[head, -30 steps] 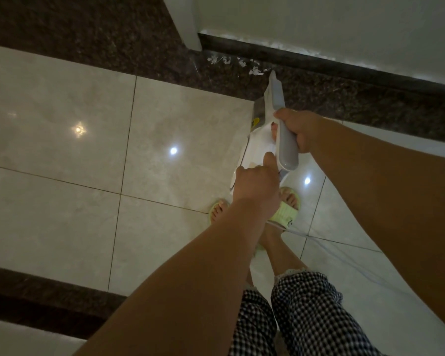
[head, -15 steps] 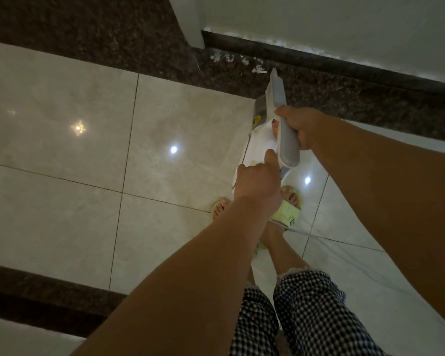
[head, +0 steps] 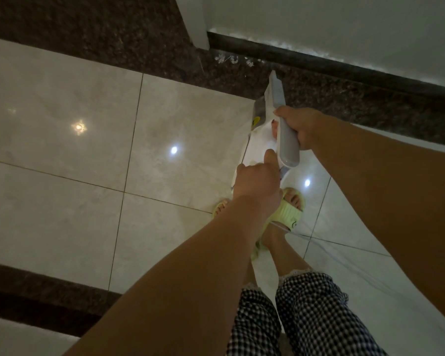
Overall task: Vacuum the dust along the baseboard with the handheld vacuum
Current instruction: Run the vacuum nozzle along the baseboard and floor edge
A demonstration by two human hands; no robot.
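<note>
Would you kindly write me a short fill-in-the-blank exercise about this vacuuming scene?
1. The right hand grips the handheld vacuum by its ____.
2. The vacuum's nozzle points toward white ____ scattered beside the baseboard.
3. The slippers are ____ in colour.

Missing words: handle; debris; yellow-green
</note>
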